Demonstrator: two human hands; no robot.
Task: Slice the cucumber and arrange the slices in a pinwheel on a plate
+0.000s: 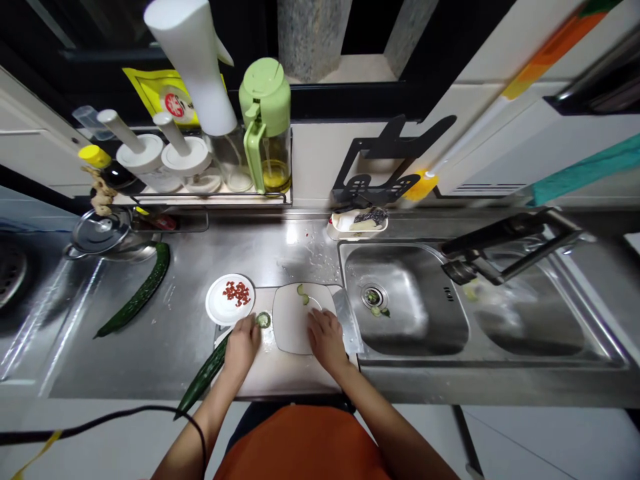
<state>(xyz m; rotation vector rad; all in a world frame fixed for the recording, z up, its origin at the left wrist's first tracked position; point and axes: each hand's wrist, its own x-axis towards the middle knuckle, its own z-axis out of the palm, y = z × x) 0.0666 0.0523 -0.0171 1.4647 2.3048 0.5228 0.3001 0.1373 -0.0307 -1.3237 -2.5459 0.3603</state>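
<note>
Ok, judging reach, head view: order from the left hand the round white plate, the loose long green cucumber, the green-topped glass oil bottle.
1. round white plate, beside the left hand.
2. loose green cucumber, far left.
3. green-topped oil bottle, back shelf.

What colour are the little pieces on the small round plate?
Red pieces on a white plate; the head view shows them best.
</note>
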